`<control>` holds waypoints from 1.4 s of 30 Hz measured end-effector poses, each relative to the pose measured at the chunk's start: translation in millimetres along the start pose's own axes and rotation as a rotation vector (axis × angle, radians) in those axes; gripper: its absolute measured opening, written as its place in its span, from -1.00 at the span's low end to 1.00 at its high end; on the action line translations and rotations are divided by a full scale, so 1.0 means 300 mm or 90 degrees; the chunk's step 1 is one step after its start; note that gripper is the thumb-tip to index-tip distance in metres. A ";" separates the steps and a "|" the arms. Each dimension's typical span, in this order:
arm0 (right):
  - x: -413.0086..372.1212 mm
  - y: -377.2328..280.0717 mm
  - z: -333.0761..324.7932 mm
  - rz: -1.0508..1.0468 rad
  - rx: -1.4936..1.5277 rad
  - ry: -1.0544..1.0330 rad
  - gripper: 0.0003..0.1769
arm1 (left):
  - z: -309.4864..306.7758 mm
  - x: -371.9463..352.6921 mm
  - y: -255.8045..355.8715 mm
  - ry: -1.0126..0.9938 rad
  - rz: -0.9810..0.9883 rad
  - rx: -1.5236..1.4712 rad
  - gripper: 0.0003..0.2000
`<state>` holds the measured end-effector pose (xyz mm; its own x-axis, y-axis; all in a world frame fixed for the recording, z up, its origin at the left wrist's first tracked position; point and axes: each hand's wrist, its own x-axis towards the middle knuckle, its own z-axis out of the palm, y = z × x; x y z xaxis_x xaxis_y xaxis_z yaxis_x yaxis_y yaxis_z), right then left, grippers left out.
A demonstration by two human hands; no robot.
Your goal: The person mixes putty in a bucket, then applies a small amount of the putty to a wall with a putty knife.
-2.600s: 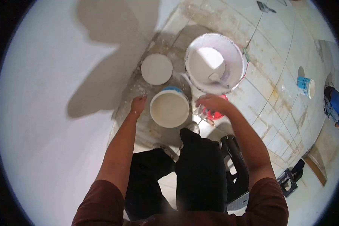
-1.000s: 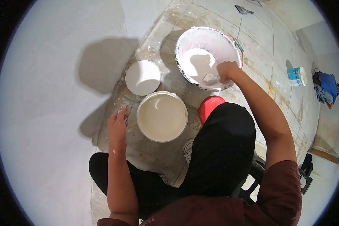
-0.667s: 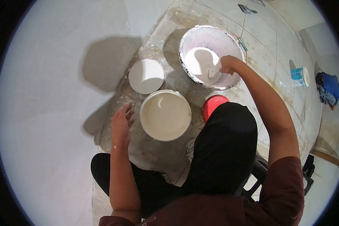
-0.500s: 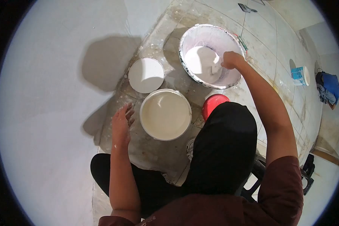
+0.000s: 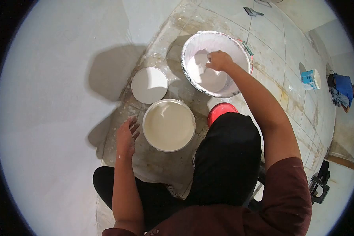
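Note:
My right hand (image 5: 219, 61) is closed over the large paint-smeared bucket (image 5: 188, 77), its fingers curled together. Whatever it grips is hidden; I cannot tell what it is. White paint (image 5: 214, 80) lies in the bottom of that bucket. My left hand (image 5: 126, 137), marked with white smears, is held out with fingers apart and nothing in it. Just right of it stands a round tub of cream-coloured liquid (image 5: 169, 125). A white round lid (image 5: 149, 85) lies behind the tub.
A red lid (image 5: 221, 111) sits beside my knee. At far right are a blue-and-white pail (image 5: 310, 79) and a crouching person in blue (image 5: 343, 89). A flat dark tool (image 5: 252, 11) lies on the tiles at the back. A pale wall (image 5: 63, 118) fills the left.
My right hand has moved left, from the bucket's right rim to over its middle, still closed. The left hand stays open beside the tub. The view has shifted slightly.

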<state>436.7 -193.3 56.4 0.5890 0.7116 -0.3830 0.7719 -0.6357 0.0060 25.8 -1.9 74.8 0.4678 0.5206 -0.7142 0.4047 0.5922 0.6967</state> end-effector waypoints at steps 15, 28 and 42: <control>-0.115 0.133 -0.005 0.072 -0.123 -0.074 -0.54 | 0.018 -0.005 -0.013 -0.011 -0.007 -0.026 -0.49; 0.021 0.032 0.046 0.019 0.004 0.077 -0.55 | 0.033 -0.016 -0.007 -0.017 -0.033 0.015 -0.48; -0.098 0.127 -0.003 0.044 -0.127 -0.064 -0.53 | 0.057 -0.007 -0.005 -0.016 -0.011 0.063 -0.58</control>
<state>449.1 -238.3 68.8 0.6228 0.6288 -0.4656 0.7687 -0.6026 0.2144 37.7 -14.4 76.4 0.4794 0.4949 -0.7248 0.4875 0.5365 0.6888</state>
